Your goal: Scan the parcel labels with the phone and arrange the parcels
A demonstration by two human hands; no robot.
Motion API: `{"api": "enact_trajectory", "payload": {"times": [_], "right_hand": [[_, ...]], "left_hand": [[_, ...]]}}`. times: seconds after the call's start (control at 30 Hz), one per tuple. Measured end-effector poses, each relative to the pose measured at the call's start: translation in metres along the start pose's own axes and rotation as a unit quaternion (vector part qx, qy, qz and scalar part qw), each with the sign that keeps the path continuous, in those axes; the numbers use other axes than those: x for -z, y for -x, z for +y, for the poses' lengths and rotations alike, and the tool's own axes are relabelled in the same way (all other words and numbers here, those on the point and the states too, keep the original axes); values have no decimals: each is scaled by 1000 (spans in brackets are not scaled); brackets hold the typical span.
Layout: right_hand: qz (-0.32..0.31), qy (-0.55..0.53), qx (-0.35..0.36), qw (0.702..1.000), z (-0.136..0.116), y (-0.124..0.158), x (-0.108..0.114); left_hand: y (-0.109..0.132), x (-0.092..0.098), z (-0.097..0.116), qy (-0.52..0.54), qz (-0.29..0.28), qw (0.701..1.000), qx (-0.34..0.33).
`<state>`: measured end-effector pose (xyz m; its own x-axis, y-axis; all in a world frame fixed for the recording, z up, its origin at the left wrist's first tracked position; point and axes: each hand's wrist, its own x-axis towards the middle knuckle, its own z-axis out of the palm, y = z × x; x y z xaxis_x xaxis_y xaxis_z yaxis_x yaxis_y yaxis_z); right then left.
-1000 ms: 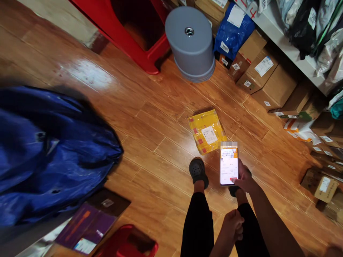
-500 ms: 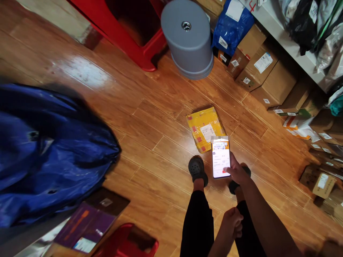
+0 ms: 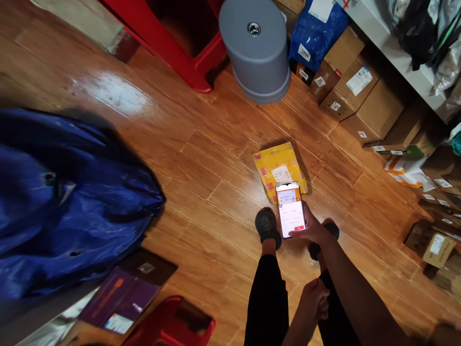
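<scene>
Since a second ago the phone (image 3: 291,212) has shifted left and now overlaps, in view, the near edge of the yellow parcel (image 3: 277,161) on the floor (image 3: 201,206). From the left come a blue sheet (image 3: 79,202), a purple box (image 3: 117,294) and a grey stool (image 3: 261,53). Next, the right hand (image 3: 312,229) grips the phone, screen up; the left hand (image 3: 314,299) is curled near the right forearm (image 3: 342,271), any contents hidden. Farthest right, cardboard boxes (image 3: 378,108) line the floor beneath a shelf (image 3: 392,38).
</scene>
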<state>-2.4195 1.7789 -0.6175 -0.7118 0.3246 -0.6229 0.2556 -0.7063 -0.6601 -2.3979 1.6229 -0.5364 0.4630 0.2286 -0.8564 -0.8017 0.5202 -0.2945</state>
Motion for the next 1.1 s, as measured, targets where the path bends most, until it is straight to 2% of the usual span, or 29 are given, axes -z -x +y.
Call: {"api": "enact_trajectory", "payload": {"times": [0.17, 0.47, 0.77, 1.0, 1.1], "right_hand": [[7, 18, 3, 1000, 4, -7, 3], [1, 25, 10, 1000, -5, -10, 0], [-14, 30, -9, 999, 2, -9, 7], [-34, -12, -30, 999, -3, 1, 6], [-20, -19, -28, 999, -10, 13, 4]], "left_hand": [[-1, 1, 0, 0, 4, 1000, 9], [-2, 0, 2, 3, -1, 1000, 9], [2, -3, 5, 7, -8, 1000, -4], [-3, -4, 9, -7, 5, 1000, 4], [-7, -4, 10, -21, 11, 1000, 7]]}}
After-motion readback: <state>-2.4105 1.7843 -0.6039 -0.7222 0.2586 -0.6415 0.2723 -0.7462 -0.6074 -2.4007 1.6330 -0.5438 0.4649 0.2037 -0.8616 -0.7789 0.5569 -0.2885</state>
